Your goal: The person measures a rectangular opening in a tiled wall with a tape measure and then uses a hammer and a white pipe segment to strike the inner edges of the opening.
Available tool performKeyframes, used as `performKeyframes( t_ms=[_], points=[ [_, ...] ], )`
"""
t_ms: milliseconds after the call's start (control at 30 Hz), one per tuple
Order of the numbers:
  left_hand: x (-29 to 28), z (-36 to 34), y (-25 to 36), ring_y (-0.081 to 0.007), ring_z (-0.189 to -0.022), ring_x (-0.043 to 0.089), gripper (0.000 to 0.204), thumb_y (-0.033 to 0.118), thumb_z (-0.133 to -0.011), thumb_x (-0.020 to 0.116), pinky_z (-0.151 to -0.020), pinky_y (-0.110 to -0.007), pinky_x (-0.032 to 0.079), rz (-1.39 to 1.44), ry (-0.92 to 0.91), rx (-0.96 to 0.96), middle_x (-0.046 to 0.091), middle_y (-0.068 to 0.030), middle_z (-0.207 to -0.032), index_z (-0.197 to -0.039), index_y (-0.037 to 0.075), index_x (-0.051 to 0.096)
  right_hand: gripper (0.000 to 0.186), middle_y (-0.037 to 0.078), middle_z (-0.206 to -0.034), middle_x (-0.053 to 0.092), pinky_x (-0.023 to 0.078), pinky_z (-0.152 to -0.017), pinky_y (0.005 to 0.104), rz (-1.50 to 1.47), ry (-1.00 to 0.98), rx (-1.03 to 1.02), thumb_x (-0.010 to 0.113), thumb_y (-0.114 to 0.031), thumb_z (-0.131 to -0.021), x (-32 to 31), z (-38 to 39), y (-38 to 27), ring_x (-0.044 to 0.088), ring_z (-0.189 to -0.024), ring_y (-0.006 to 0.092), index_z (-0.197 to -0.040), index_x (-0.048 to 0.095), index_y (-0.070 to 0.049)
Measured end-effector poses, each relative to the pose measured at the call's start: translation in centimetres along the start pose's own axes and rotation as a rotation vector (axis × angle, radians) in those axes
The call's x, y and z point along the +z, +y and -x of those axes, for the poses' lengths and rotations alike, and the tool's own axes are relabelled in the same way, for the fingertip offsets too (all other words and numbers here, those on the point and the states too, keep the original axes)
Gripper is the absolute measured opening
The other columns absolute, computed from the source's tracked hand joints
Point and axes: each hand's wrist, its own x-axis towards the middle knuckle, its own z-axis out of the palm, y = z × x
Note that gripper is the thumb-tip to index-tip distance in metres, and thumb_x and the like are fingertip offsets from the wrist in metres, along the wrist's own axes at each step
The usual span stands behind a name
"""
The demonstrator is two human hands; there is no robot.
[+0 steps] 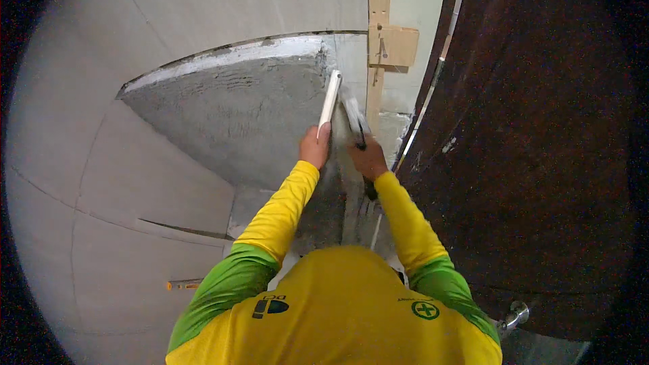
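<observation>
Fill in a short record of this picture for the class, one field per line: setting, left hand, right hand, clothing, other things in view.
Setting: grey plastered wall beside a dark brown door
Left hand: grips a white flat tool, held upright against the wall
Right hand: holds a trowel with a dark handle, its blade close to the white tool
Clothing: yellow sleeves with green upper arms
Other things: wooden batten with a block fixed to it; metal door handle; orange pencil-like object at lower left
</observation>
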Motion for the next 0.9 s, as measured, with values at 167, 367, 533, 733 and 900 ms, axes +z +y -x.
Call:
performKeyframes(
  t_ms=[167, 367, 533, 733, 900],
  points=[
    [0.5, 4.3, -0.5, -0.045, -0.087, 0.055, 0.051, 0.053, -0.085, 0.046, -0.073, -0.047, 0.045, -0.06, -0.166, 0.064, 0.058, -0.0277, -0.09, -0.095, 0.004, 0.054, 0.027, 0.008, -0.074, 0.062, 0.046, -0.058, 0.0339, 0.379, 0.375, -0.515, 0.066, -0.026, -0.076, 2.4, 6.0, 8.9, 0.058, -0.064, 0.0211, -0.09, 0.059, -0.004],
    [0.1, 5.1, -4.4, -0.0462, -0.083, 0.056, 0.036, 0.042, -0.088, 0.049, -0.067, -0.048, 0.045, -0.011, -0.07, -0.019, 0.06, -0.0264, -0.087, -0.1, 0.008, 0.052, 0.022, 0.002, -0.066, 0.056, 0.043, -0.052, 0.0271, -0.182, 0.141, 0.006, 0.066, -0.022, -0.079, 2.5, 10.0, 6.2, 0.052, -0.057, 0.0101, -0.089, 0.056, -0.005],
    [-1.7, 4.9, -1.5, -0.0454, -0.085, 0.056, 0.054, 0.057, -0.085, 0.044, -0.07, -0.046, 0.045, 0.041, -0.083, -0.076, 0.059, -0.0259, -0.085, -0.096, 0.005, 0.054, 0.02, 0.001, -0.064, 0.053, 0.042, -0.048, 0.0273, -0.145, 0.141, -0.132, 0.064, -0.022, -0.082, 2.8, 10.3, 5.7, 0.049, -0.052, 0.0089, -0.089, 0.056, -0.006],
    [-1.8, 4.3, -3.6, -0.0436, -0.078, 0.058, 0.054, 0.057, -0.085, 0.044, -0.066, -0.045, 0.046, 0.089, -0.059, -0.003, 0.061, -0.0233, -0.079, -0.091, 0.004, 0.054, 0.015, 0.007, -0.075, 0.065, 0.048, -0.063, 0.0315, -0.327, 0.201, -0.022, 0.067, -0.017, -0.076, 3.7, 9.8, 4.5, 0.06, -0.068, 0.0151, -0.08, 0.063, -0.003],
    [-2.1, 4.2, -4.8, -0.0427, -0.079, 0.058, 0.053, 0.056, -0.085, 0.045, -0.067, -0.044, 0.046, 0.073, -0.032, 0.081, 0.06, -0.0234, -0.08, -0.094, 0.005, 0.056, 0.01, 0.006, -0.075, 0.065, 0.048, -0.06, 0.0306, -0.143, 0.282, -0.335, 0.066, -0.013, -0.076, 4.5, 9.2, 4.8, 0.06, -0.068, 0.0134, -0.08, 0.063, -0.004]
  ],
)
